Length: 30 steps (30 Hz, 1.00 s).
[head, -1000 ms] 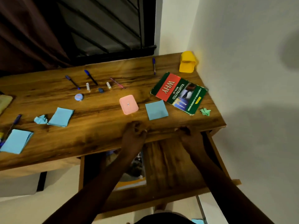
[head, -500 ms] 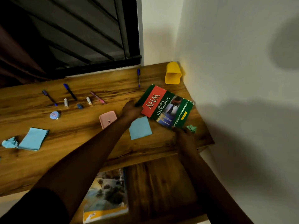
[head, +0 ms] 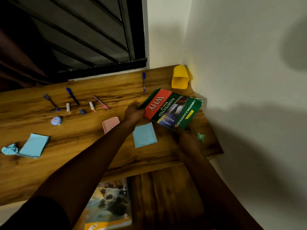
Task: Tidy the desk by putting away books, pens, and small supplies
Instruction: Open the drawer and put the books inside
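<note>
A green and red book (head: 172,107) titled "WHY" is tilted up off the wooden desk (head: 74,146) at the far right. My left hand (head: 133,113) grips its left edge and my right hand (head: 186,136) holds its near corner. Several pens lie on the desk: a blue pen (head: 143,81) near the window, a dark pen (head: 72,96), another blue pen (head: 51,102) and a pink pen (head: 101,102). A blue paper pad (head: 144,135) lies just in front of the book. A pink case (head: 110,124) is partly hidden by my left forearm.
A yellow cup (head: 180,78) stands in the back right corner by the wall. Two small tubes (head: 68,107), a round tin (head: 56,121), another blue pad (head: 34,145) and crumpled paper balls (head: 10,149) lie at left. An open drawer (head: 166,196) below holds a picture book (head: 108,206).
Both hands left the drawer front and reached to the book. The book's edge has now lifted off the desk in both hands.
</note>
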{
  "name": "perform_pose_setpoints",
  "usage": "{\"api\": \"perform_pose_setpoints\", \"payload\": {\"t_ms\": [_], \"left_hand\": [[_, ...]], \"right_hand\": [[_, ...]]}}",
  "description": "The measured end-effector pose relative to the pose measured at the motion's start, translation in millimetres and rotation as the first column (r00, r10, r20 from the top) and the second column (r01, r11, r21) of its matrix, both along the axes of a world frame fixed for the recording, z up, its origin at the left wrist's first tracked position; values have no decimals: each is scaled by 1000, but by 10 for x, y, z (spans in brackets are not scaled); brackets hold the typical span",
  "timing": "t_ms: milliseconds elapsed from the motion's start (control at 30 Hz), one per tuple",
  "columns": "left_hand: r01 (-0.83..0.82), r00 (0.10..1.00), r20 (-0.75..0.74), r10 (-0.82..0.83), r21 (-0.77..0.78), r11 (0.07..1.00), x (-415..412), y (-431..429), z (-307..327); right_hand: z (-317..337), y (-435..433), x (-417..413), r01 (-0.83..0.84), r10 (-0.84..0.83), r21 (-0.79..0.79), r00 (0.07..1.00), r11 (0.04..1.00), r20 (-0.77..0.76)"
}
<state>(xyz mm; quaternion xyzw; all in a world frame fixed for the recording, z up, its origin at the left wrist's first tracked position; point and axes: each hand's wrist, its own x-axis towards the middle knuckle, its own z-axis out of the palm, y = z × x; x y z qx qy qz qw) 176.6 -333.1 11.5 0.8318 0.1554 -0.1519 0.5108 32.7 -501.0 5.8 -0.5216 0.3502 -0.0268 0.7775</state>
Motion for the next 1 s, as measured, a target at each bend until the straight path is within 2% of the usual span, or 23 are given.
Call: {"api": "perform_pose_setpoints", "payload": {"t_ms": [100, 200, 333, 467, 567, 633, 733, 833, 1000], "left_hand": [[25, 1000, -7, -26, -74, 997, -19, 135, 13], [70, 997, 31, -67, -119, 990, -197, 227, 222], [177, 974, 164, -155, -128, 976, -487, 495, 457], [252, 910, 343, -235, -6, 968, -852, 905, 603], [268, 891, 360, -278, 78, 960, -1242, 1222, 654], [334, 898, 289, -332, 42, 942, -1528, 1393, 673], [414, 910, 79, -406, -193, 890, -2043, 1610, 636], [335, 921, -75, -382, -348, 876, -2520, 1806, 497], [102, 888, -354, -295, -473, 875, -3133, 1880, 255]], "right_hand": [[203, 54, 96, 48, -55, 101, 996, 994, 74], [434, 45, 14, 39, -44, 37, 991, 999, 126], [695, 2, -392, -25, 39, -75, 982, 997, 186], [964, 44, -884, -37, 74, -130, 953, 991, 292], [1048, 145, -1220, -25, 62, -124, 951, 992, 303], [1045, 218, -1388, -38, 68, -119, 963, 992, 262], [926, 305, -1603, -103, 116, -93, 983, 990, 143], [772, 381, -1790, -189, 190, -45, 982, 981, 17], [397, 465, -2173, -214, 202, -84, 970, 973, -134]]}}
